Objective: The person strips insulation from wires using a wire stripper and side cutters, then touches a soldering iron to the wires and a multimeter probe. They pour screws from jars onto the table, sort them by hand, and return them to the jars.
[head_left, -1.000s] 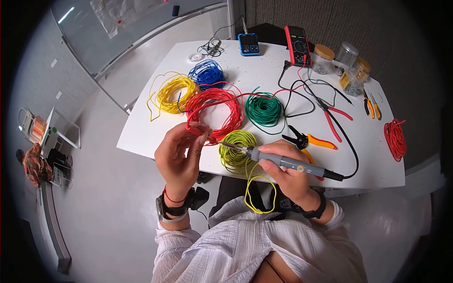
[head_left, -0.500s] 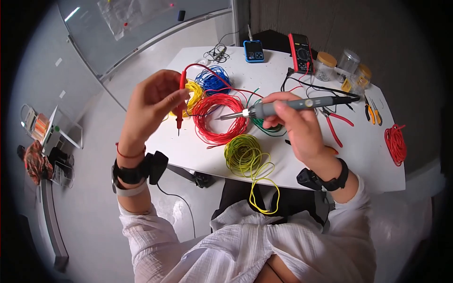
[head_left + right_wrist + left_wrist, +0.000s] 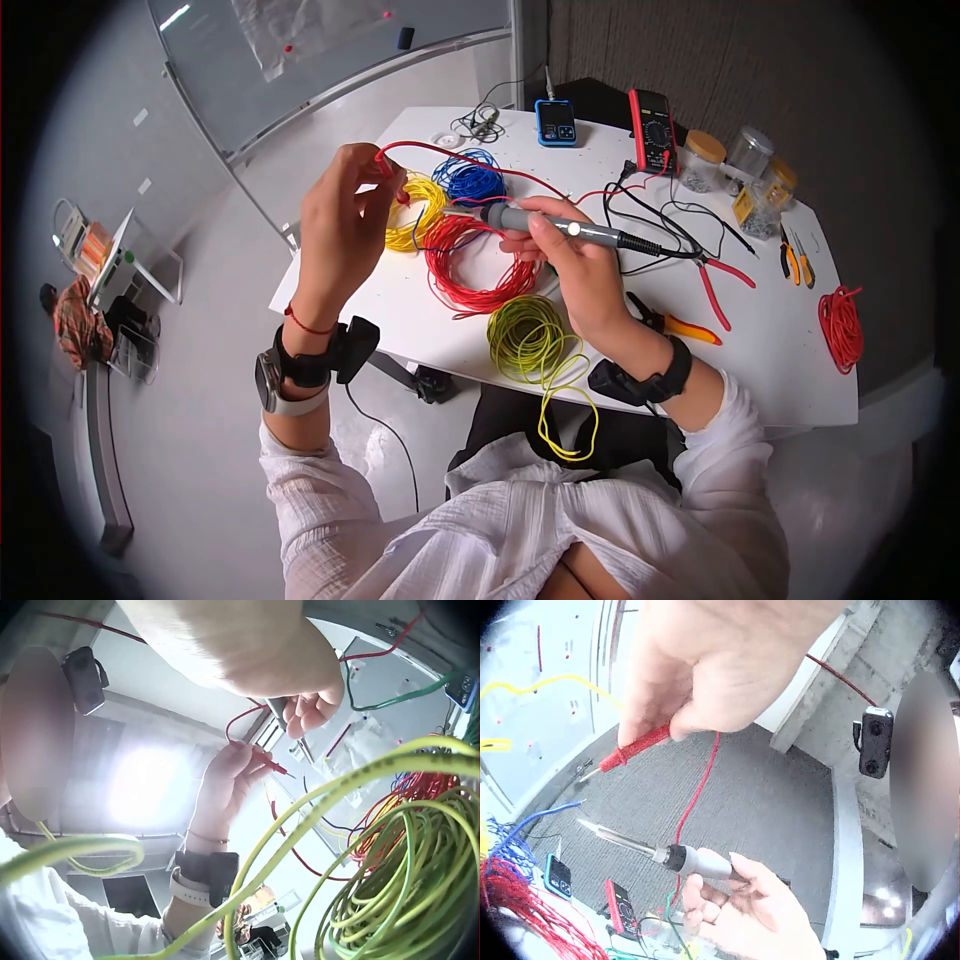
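Observation:
Raised over the table's left side, the left hand [image 3: 343,215] grips a red probe [image 3: 635,746] between thumb and fingers; its metal tip points out and a red lead trails from it. The right hand [image 3: 580,270] holds a grey soldering iron [image 3: 560,226] by its handle, the metal tip toward the left hand. In the left wrist view the iron's tip and the probe's tip are apart. Below lie coils of red wire [image 3: 450,270], yellow wire [image 3: 425,222], blue wire [image 3: 470,178] and yellow-green wire [image 3: 527,340].
At the back stand a blue-framed device [image 3: 556,123], a red multimeter [image 3: 654,132] and lidded jars [image 3: 703,160]. Red-handled pliers [image 3: 716,298], orange-handled strippers [image 3: 690,330], small tools [image 3: 797,262] and another red coil [image 3: 841,328] lie right. A seated person [image 3: 80,322] is far left.
The left hand has lifted up and away from the coils with the probe. The right hand has risen with the iron and shifted slightly left over the last half second.

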A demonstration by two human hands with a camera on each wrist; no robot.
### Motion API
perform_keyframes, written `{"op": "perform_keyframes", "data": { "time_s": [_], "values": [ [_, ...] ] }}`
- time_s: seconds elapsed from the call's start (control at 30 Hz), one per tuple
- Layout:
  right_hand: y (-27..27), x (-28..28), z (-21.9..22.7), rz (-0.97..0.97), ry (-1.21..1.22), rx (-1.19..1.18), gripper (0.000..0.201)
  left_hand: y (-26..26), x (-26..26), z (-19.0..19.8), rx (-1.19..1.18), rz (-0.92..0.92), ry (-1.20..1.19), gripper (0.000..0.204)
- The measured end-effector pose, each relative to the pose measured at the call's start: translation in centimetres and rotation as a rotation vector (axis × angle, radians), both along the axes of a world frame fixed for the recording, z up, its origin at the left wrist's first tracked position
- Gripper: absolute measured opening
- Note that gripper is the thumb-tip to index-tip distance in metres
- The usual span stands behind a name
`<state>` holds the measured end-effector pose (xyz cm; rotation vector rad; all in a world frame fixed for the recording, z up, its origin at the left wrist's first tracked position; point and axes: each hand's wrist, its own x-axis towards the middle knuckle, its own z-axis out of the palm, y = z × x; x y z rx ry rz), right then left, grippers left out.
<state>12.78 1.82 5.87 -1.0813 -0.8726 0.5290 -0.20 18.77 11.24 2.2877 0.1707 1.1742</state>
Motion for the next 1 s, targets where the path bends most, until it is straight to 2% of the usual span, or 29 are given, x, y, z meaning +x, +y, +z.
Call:
{"op": "perform_keyframes", "data": {
  "time_s": [0.17,0.43,1.0],
  "values": [
    [-0.1,0.0,0.3,-0.028,-0.036,0.030,0.028,0.0,0.6,-0.7,0.042,-0.015,-0.093,0.018],
    [0.3,-0.5,0.0,0.013,-0.107,0.019,0.029,-1.0,0.7,-0.6,0.064,0.029,-0.083,0.016],
    [0.5,-0.8,-0.1,0.016,-0.106,0.021,0.028,-1.2,0.7,-1.0,0.120,0.099,-0.064,0.018]
  ]
}}
